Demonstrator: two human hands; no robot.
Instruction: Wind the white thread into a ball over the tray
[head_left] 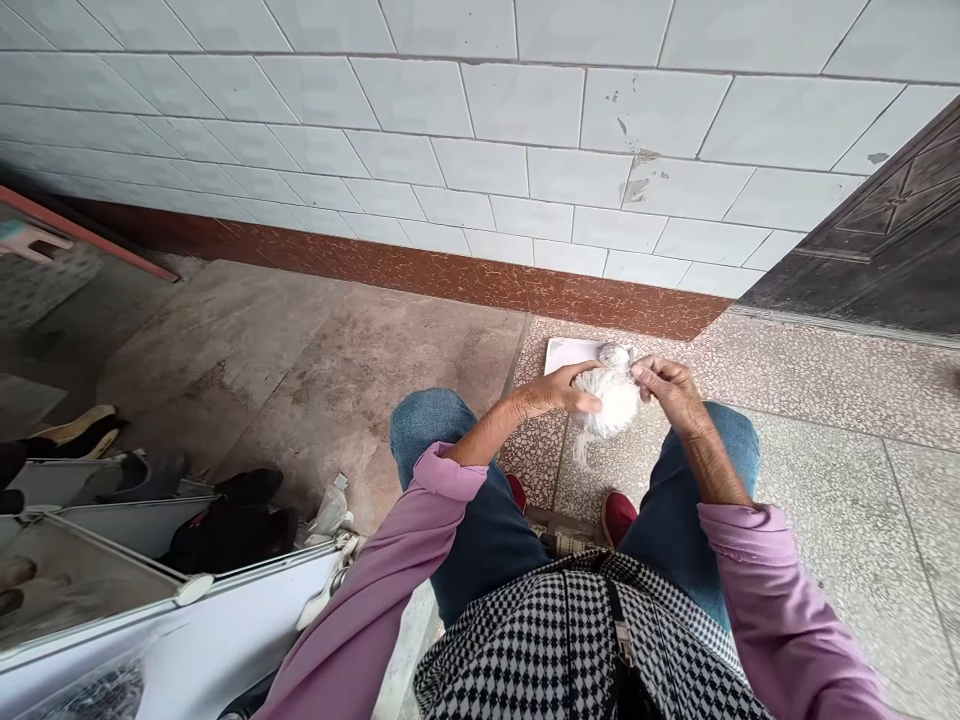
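A round, fluffy bundle of white yarn-like strands (611, 405) is held up between my knees, with loose strands trailing from its lower left. My left hand (566, 390) grips its left side, thumb and fingers curled around it. At its upper right edge, my right hand (664, 385) is closed in a pinch; whatever lies between the fingertips is too small to make out. A smaller whitish round piece (615, 355) shows just above the bundle, and I cannot tell whether the two are joined. Behind them on the floor lies a flat white sheet or box (571, 352).
Ahead runs a white tiled wall (487, 160) with a brown skirting (375, 265). A dark door (885, 230) is at the right. A shoe rack (187, 590) with several shoes and a crumpled white bag (330, 510) stand close on the left.
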